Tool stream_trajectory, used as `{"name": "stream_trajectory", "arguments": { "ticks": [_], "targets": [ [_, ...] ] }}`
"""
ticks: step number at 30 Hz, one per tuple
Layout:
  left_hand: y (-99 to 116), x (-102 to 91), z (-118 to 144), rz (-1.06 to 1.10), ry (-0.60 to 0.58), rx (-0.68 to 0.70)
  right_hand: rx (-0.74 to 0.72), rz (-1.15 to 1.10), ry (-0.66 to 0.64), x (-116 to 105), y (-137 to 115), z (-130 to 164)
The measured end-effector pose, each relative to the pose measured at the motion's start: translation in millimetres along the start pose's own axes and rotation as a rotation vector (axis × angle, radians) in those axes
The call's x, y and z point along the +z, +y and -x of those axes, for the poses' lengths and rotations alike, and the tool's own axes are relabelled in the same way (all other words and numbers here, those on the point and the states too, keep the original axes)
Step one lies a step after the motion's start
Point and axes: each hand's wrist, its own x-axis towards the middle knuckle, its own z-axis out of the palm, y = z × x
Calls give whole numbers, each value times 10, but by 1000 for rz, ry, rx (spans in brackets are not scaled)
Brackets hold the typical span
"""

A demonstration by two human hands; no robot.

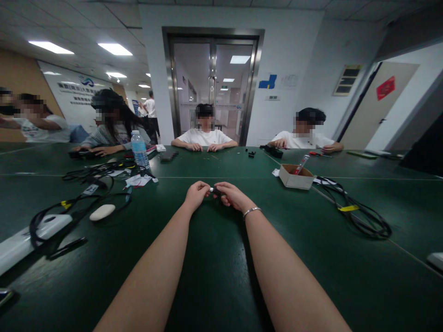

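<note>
Over the green table [221,258], both my hands meet around a small black stick with a silver metal end [212,189]. My left hand [197,196] is closed in a pinch at the silver end. Around the black body curl the fingers of my right hand [235,195], which wears a silver bracelet [251,211] at the wrist. My fingers cover much of the piece, so its exact kind cannot be made out.
To the right stand a small open box [296,181] and a coiled black cable [367,221]. On the left lie a white mouse [102,212], tangled cables [93,173], papers [139,180] and a water bottle [139,150]. Several people sit across the table.
</note>
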Motion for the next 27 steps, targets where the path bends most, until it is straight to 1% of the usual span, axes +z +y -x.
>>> {"name": "stream_trajectory", "arguments": {
  "ticks": [3,7,10,15,18,21,23,27],
  "targets": [
    [-4,-6,1,-3,-9,8,-21,13,-14,1,2,1],
    [-18,-9,-9,-5,-7,12,1,19,3,5,10,-10],
    [-40,-6,-26,6,-12,26,-33,25,-10,11,11,-18],
    [-69,-1,-44,15,-16,33,4,11,24,37,-18,-2],
    [-60,0,-34,16,-16,44,-6,-30,39,48,-29,14],
    [-46,1,-22,18,1,46,28,-58,44,54,-18,6],
    [-46,-1,-22,2,9,55,7,9,46,64,-4,-13],
    [-74,-13,-31,-64,8,81,-80,241,72,113,32,-45]
  ]
}}
